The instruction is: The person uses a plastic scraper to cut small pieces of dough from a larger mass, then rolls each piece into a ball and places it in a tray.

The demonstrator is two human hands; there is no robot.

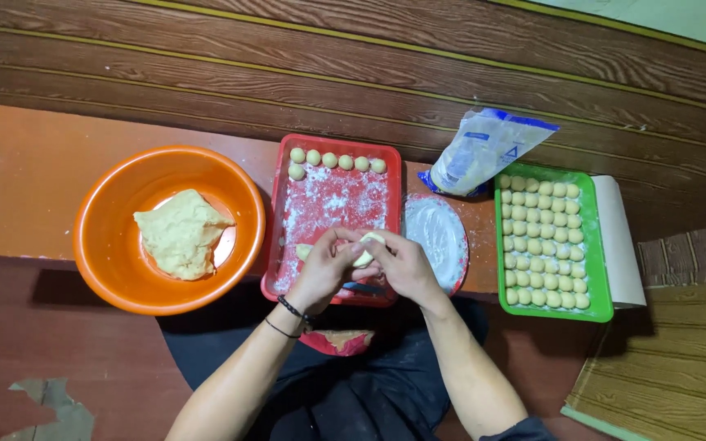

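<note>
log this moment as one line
left hand + right hand: shaping dough piece | over red tray | orange bowl: dough lump

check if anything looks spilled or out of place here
White flour is dusted across the red tray. A flour bag lies tipped on its side behind the green tray. Nothing else stands out.

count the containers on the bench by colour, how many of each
orange bowl: 1
red tray: 1
green tray: 1
white floured plate: 1
total: 4
</note>
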